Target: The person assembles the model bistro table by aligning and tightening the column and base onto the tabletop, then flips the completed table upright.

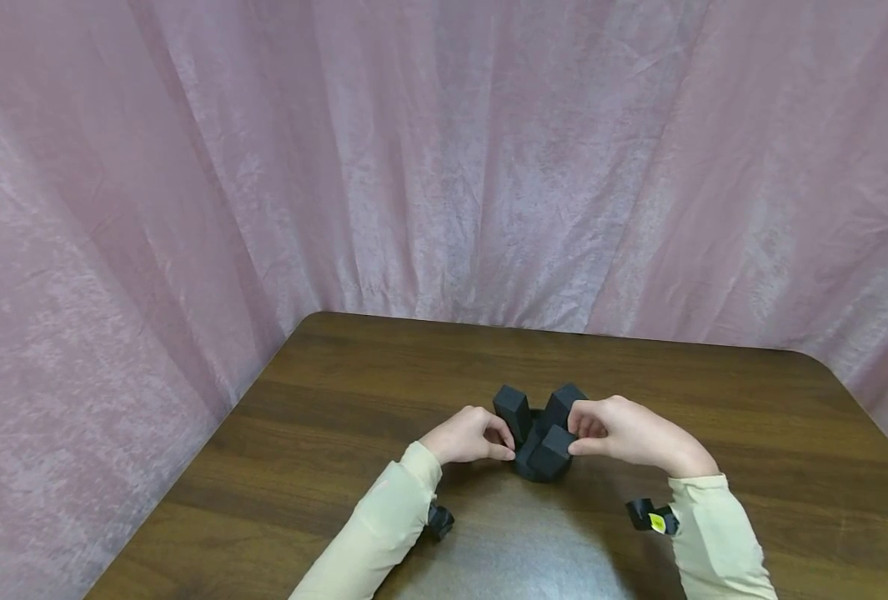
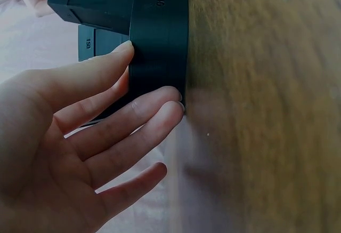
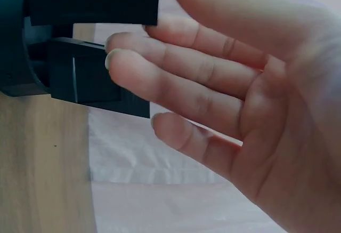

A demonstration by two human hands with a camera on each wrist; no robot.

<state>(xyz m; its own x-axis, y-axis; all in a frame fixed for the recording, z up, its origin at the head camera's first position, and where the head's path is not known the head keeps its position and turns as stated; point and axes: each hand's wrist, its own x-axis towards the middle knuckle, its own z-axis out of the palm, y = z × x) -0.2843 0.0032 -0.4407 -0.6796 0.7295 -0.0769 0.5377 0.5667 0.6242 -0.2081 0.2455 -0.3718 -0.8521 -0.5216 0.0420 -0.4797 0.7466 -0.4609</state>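
Note:
A black round base sits on the table with several black rectangular blocks leaning outward from it. My left hand holds the base's left side; in the left wrist view its thumb lies against the rim and its fingers reach the lower side. Raised numbers mark a block and the base. My right hand pinches the front block between thumb and index finger. Its other fingers hang beside another block in the right wrist view. Two taller blocks, left and right, stand at the back.
The brown wooden table has rounded far corners. Pink curtains hang right behind its far edge and along the left. Small black devices, such as the right one, sit at both wrists, below the pale sleeves.

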